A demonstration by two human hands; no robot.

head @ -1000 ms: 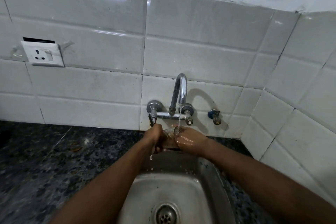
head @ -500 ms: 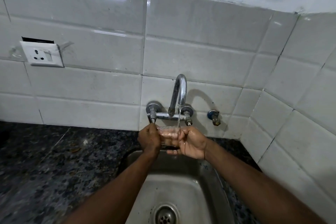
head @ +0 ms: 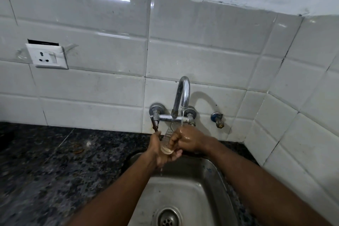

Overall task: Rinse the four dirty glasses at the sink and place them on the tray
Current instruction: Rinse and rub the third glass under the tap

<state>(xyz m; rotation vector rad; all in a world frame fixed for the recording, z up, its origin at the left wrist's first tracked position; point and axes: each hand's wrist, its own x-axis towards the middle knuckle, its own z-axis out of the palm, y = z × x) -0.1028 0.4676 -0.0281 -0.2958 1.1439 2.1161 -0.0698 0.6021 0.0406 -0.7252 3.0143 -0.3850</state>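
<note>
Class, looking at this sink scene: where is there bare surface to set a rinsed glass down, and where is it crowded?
Free: the dark granite counter left of the sink, below the tiled wall. Inside the basin, bare steel surrounds the drain. Crowded: under the tap, where the left hand and right hand hold the glass.

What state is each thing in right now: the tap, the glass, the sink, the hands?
Tap: running, thin stream.
Glass: held tilted under the stream, base toward the camera, wet.
Left hand: wrapped around the glass base.
Right hand: wet, gripping the glass's upper part.
Sink: no dishes visible, drain unplugged.
Socket: nothing plugged in.
</note>
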